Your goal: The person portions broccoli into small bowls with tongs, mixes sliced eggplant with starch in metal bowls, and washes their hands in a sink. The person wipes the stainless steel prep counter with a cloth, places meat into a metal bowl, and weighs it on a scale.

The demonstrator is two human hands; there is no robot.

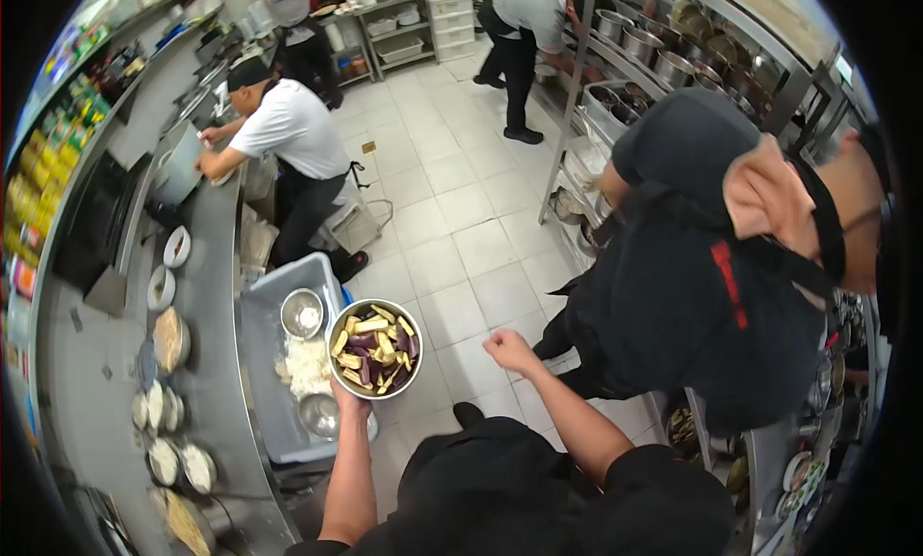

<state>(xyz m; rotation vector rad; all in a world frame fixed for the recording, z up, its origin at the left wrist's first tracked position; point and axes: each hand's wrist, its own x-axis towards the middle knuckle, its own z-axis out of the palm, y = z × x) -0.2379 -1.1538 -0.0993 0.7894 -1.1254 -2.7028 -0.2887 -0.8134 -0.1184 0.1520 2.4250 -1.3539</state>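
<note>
My left hand (348,394) grips the near rim of a round metal bowl (375,348) filled with cut eggplant pieces, yellow flesh and purple skin. The bowl hangs over the right edge of a grey plastic tub (276,285). My right hand (510,349) is closed in a loose fist over the tiled floor, holding nothing, to the right of the bowl. Inside the tub lie two small metal bowls (302,313) and a heap of white food (308,366).
A steel counter (207,296) with several small dishes runs along the left. A person in black (711,296) bends close on my right beside metal shelving (654,65). A person in a white shirt (288,133) works at the counter ahead; two others stand farther back.
</note>
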